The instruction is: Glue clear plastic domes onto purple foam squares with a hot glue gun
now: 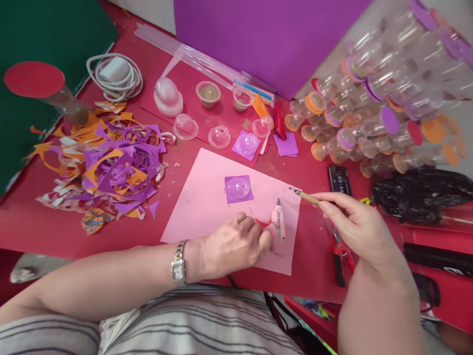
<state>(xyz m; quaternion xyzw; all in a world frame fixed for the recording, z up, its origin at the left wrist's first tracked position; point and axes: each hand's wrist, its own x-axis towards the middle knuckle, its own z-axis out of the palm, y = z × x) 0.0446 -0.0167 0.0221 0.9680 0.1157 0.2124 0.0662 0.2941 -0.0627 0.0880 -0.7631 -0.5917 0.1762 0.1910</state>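
Wooden-handled tool [309, 198] at the pink sheet's [199, 207] 2 o'clock corner

On the red table [22, 217], clear tubes [391, 98] crowd 2 o'clock; paper scraps [114, 167] heap at 10. The tool's long axis runs toward 10 o'clock, pinched in the right hand's [351, 219] grip. The left hand [238, 241] curls palm-down over the sheet; its grip's contents cannot be told.

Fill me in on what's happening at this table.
A person's right hand holds a thin wooden-handled tool, its tip over the edge of a pink sheet. The left hand is curled above the sheet, near a small pink tool; whether it holds anything is hidden. A clear plastic dome lies on a purple square.
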